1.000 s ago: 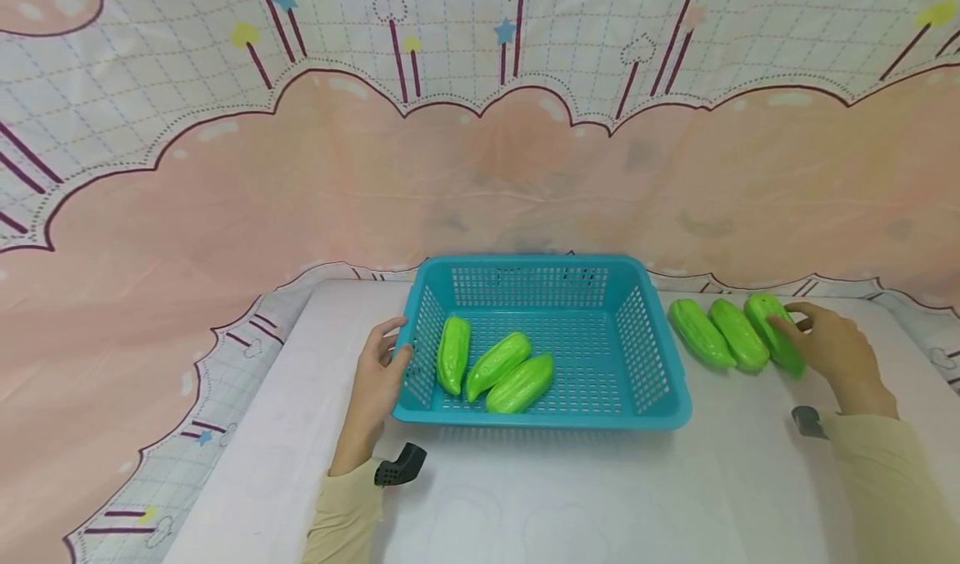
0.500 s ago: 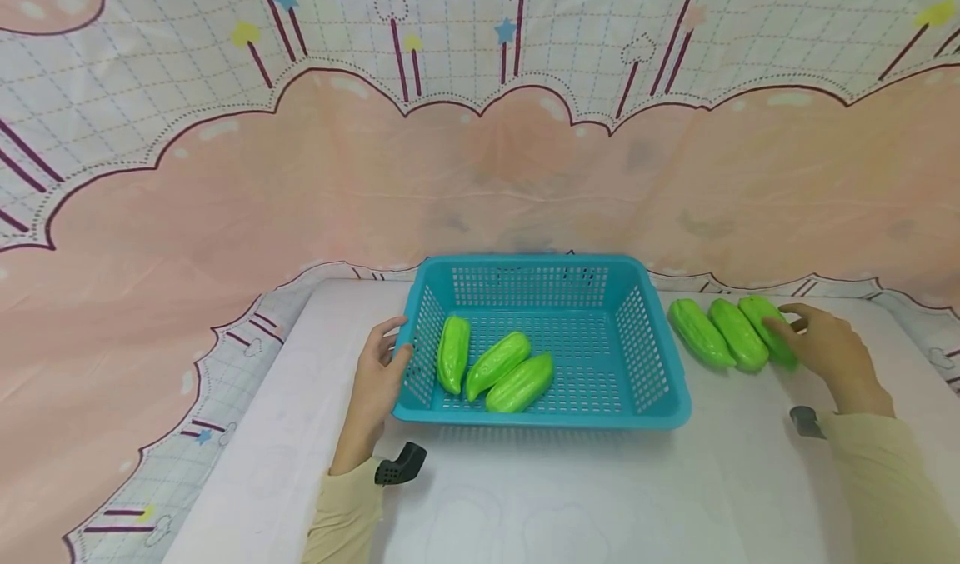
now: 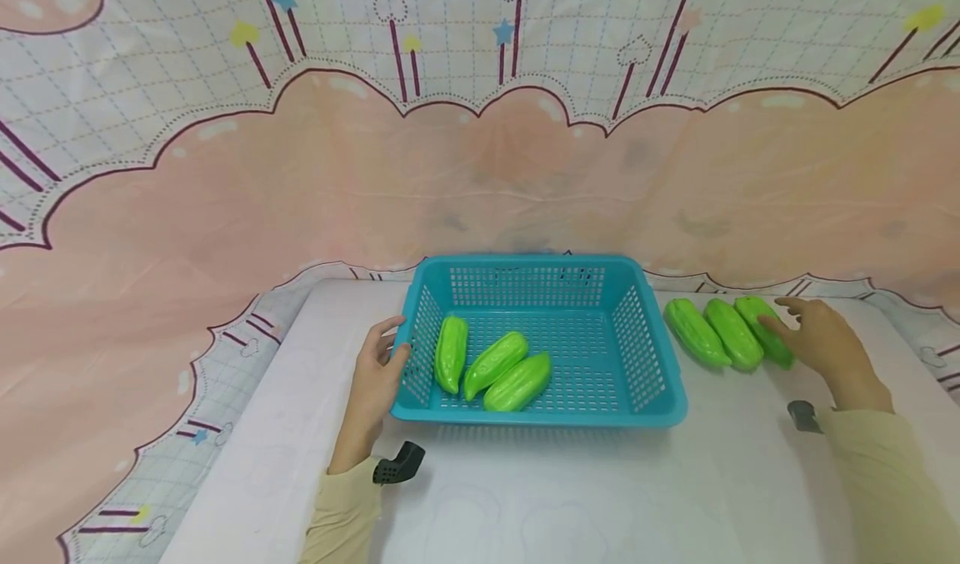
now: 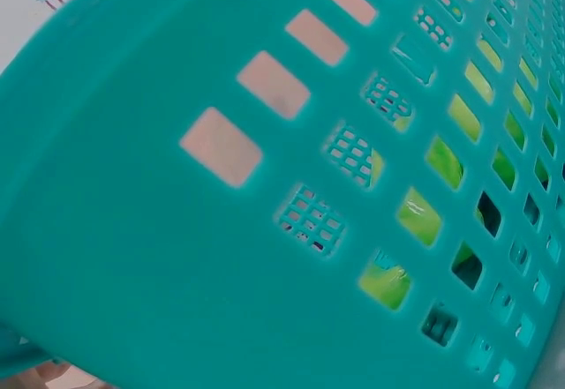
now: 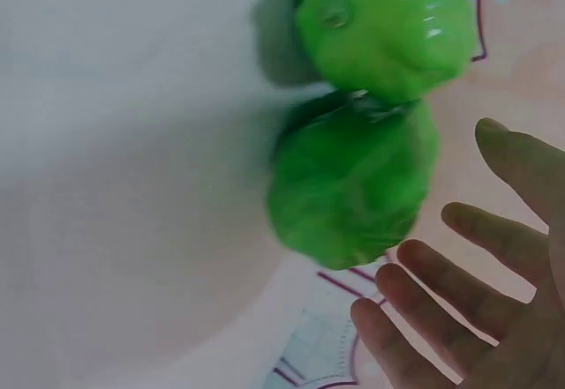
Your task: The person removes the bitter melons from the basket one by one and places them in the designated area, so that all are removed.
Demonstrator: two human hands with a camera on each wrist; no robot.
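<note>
A blue-green perforated plastic basket (image 3: 540, 421) stands on the table with three glossy, ridged green gourds (image 3: 451, 354) lying in its left half. My left hand (image 3: 375, 381) holds its left rim, thumb over the edge; the left wrist view is filled by the basket's slotted side (image 4: 132, 230), with only bits of fingers at the bottom left. Right of the basket, three more such gourds lie side by side on the table. Beside the rightmost gourd (image 3: 757, 314), my right hand (image 3: 828, 347) has its fingers spread and holds nothing; in the right wrist view the nearest gourd (image 5: 353, 186) is just past the fingertips.
A white-covered table (image 3: 562, 497) bears everything. Behind it hangs a pink and white patterned cloth (image 3: 525, 181), which meets the table's back edge and runs down the left side. A dark wrist camera mount (image 3: 400, 462) sticks out from the left sleeve.
The rightmost gourd has shifted left, close against its neighbour. My right hand moved slightly left with it, then its fingers opened away from it. My left hand stays on the basket rim.
</note>
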